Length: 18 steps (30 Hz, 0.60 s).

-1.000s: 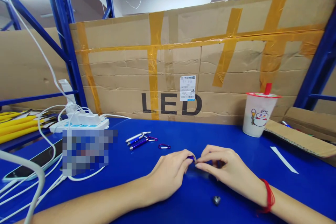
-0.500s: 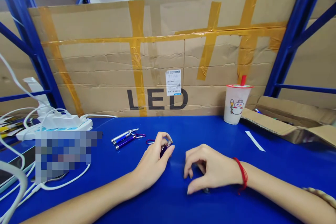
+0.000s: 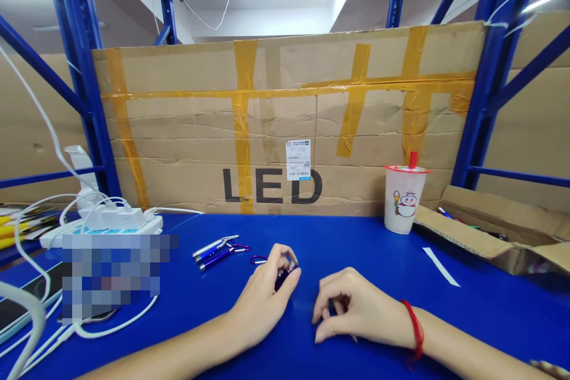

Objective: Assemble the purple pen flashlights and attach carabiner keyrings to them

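Observation:
My left hand is closed around a small dark purple keychain flashlight; its fingers cover most of the body. Beside those fingers, a purple carabiner clip shows on the left. To the right, my right hand hovers close over the blue tabletop, fingers loosely curled and the thumb apart from the index finger. Nothing shows between those fingertips, though the palm is hidden. Left of my left hand, several slim flashlights in silver, blue and purple lie side by side with their clips.
On the left are a white power strip, white cables and a phone, partly behind a pixelated patch. A drink cup with a red straw, a white strip and an open cardboard box stand right. Taped cardboard closes the back.
The camera view has tilted up, so everything sits lower in the picture. My right hand's thumb and fingers are slightly closer together. My left hand keeps its hold on the flashlight.

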{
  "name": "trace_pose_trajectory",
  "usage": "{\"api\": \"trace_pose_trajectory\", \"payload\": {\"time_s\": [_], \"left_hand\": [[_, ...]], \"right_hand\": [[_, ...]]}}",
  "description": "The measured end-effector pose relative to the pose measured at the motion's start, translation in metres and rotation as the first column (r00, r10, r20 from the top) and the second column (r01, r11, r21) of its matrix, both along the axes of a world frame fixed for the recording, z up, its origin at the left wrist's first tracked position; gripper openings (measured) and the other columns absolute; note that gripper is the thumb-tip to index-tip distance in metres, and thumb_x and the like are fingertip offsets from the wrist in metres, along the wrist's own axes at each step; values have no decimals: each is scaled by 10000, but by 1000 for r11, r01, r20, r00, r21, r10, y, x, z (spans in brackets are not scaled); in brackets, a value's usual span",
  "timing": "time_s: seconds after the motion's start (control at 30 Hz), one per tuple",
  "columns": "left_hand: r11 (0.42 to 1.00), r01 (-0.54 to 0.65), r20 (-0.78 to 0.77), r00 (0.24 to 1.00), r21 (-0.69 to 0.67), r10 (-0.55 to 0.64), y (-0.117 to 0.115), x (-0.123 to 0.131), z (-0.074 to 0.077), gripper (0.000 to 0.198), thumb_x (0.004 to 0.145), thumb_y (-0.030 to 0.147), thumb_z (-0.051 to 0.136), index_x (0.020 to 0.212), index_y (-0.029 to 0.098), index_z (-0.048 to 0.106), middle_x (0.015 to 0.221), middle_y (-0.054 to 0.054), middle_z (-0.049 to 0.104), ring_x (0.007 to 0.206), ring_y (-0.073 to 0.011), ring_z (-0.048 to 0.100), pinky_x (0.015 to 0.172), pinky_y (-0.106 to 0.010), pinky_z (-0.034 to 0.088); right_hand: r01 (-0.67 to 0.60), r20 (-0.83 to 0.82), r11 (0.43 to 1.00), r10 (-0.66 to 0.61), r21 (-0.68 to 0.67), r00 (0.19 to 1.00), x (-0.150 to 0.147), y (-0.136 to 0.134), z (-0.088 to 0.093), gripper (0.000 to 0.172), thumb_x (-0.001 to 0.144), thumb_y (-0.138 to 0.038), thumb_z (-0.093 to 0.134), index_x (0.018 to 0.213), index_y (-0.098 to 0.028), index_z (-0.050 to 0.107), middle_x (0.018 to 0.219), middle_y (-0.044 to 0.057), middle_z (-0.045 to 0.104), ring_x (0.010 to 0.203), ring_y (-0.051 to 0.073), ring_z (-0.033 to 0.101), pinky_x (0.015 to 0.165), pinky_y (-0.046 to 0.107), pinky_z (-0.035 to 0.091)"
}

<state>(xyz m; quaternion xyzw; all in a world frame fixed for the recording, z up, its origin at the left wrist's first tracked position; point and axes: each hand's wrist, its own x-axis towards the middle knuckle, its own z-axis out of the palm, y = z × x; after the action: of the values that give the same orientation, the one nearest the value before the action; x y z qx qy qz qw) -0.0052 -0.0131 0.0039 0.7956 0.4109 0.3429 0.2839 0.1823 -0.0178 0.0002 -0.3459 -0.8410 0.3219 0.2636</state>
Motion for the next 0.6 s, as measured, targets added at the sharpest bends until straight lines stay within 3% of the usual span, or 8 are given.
{"api": "trace_pose_trajectory", "payload": {"time_s": [0.17, 0.4, 0.6], "left_hand": [[1000, 0, 13, 1000, 20, 0, 0, 1, -1, 76, 878, 287, 386, 896, 213, 390, 704, 50, 466, 659, -112, 434, 620, -230, 308], [999, -14, 7, 1000, 38, 13, 2, 0, -4, 69, 867, 275, 399, 904, 217, 399, 728, 47, 504, 664, -112, 457, 620, -228, 316], [998, -16, -2, 1000, 54, 16, 1, 0, -5, 82, 856, 281, 407, 909, 221, 424, 732, 38, 519, 664, -118, 482, 629, -230, 354]], "right_hand": [[78, 24, 988, -82, 132, 996, -1, 3, 1, 244, 697, -379, 685, 757, -145, 722, 704, 35, 644, 540, 80, 513, 530, 185, 424], [23, 3, 973, -25, 230, 1000, -1, 3, -2, 223, 763, -196, 623, 978, -184, 682, 881, 53, 657, 756, 128, 596, 741, 237, 470], [-12, 28, 955, 4, 295, 1000, 1, 5, -3, 239, 834, -151, 513, 1011, -215, 661, 943, 45, 656, 855, 133, 595, 795, 247, 461]]}}
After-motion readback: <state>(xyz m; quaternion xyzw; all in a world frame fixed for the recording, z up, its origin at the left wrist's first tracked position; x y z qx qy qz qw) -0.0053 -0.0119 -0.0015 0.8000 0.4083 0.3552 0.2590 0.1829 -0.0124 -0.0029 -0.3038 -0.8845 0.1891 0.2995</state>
